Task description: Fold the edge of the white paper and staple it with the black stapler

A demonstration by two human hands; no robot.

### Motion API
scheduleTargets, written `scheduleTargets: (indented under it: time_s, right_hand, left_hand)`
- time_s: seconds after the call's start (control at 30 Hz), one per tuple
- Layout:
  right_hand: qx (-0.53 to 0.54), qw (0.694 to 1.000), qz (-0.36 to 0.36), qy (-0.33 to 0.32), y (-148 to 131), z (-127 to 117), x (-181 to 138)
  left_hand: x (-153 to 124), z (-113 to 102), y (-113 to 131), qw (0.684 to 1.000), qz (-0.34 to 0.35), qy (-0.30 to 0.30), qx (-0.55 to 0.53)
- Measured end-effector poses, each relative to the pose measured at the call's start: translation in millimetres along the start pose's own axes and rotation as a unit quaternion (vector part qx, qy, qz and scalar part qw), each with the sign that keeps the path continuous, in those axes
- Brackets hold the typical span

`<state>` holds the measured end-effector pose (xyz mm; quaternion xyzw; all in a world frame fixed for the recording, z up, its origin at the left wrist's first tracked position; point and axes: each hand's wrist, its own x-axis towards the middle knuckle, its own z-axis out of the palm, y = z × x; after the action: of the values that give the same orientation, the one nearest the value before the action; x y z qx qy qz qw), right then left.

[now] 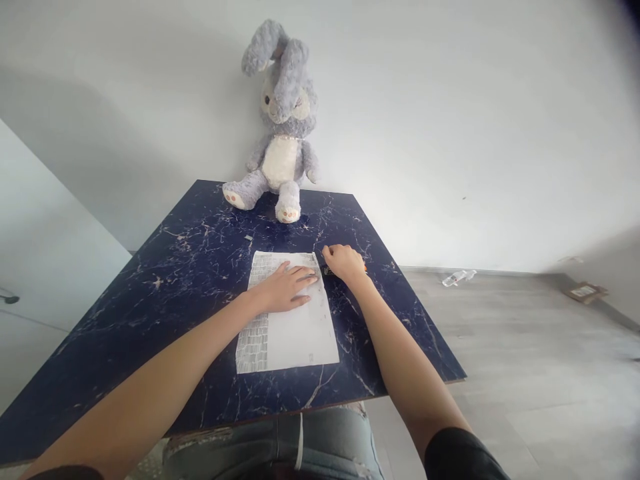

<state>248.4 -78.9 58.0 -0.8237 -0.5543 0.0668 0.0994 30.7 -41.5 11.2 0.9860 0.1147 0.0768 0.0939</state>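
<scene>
A white sheet of paper (295, 333) with printed columns lies on the dark blue marbled table (165, 293). My left hand (286, 287) rests flat on the sheet's upper part, fingers spread. My right hand (344, 261) is curled beside the sheet's top right corner, closed over a small dark object with an orange tip (327, 271). What that object is cannot be made out.
A grey plush rabbit (280, 127) sits at the table's far edge against the white wall. A tiny scrap (249, 237) lies on the table beyond the sheet. On the floor at right are a plastic bottle (457, 277) and a small cardboard box (583, 291).
</scene>
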Motion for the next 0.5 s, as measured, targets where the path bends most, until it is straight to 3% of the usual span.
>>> scheduleTargets:
  time_s: [0.1,0.17,0.2,0.23,0.3,0.37,0.4,0.43,0.5]
  right_hand:
    - [0.057,0.996,-0.059,-0.045,14,-15,0]
    - [0.075,0.988,-0.082,-0.112,28,-27,0]
    - [0.074,0.982,-0.092,-0.148,35,-31,1]
    - [0.069,0.975,-0.107,-0.181,42,-35,1]
    - [0.057,0.964,-0.152,-0.212,51,-37,1]
    - [0.041,0.959,-0.191,-0.203,56,-35,2]
    - [0.030,0.961,-0.195,-0.191,57,-34,3]
    - [0.021,0.965,-0.190,-0.178,56,-33,3]
    - [0.015,0.974,-0.167,-0.152,53,-33,4]
  left_hand:
    - [0,-6,-3,0.997,-0.009,0.055,-0.058]
    - [-3,-13,-14,0.977,-0.052,0.153,-0.138]
    - [-6,-17,-23,0.953,-0.090,0.218,-0.192]
    - [-10,-20,-34,0.914,-0.134,0.287,-0.254]
    - [-21,-27,-59,0.795,-0.206,0.405,-0.402]
    - [-34,-32,-84,0.662,-0.211,0.472,-0.543]
    - [-40,-34,-95,0.610,-0.197,0.491,-0.589]
    - [-45,-36,-104,0.570,-0.182,0.510,-0.618]
    - [-50,-38,-115,0.527,-0.166,0.541,-0.634]
